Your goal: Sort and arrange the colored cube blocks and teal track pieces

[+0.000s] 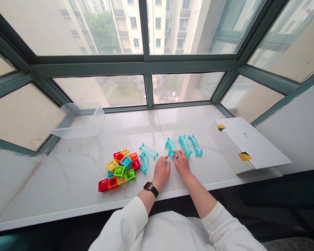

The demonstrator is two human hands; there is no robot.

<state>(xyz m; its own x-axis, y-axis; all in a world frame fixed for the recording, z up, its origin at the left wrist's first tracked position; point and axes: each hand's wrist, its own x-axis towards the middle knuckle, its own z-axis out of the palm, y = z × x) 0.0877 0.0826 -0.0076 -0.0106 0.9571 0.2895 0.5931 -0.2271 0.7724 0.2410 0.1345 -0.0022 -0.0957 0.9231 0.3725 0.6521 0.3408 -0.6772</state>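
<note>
A curved translucent blue track piece (pixel 169 143) is touched by the fingertips of the right hand (pixel 182 163); the left hand (pixel 161 170) is held just beside it. 2 track pieces (pixel 185 146) are laid to the right, 2 others (pixel 149 151) to the left, near piled multicoloured blocks (pixel 120 171). The white windowsill (pixel 73 181) is flanked by a clear plastic bin (pixel 75 132) and a white box (pixel 253 139).

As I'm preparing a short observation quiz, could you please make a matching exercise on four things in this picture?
1. Right hand
2. Watch
3. Toy blocks
4. Plastic bin

A. multicoloured, heaped together
B. see-through, by the window frame
C. at a curved turquoise piece
D. black, being worn

Pairs: 1-C, 2-D, 3-A, 4-B
</note>
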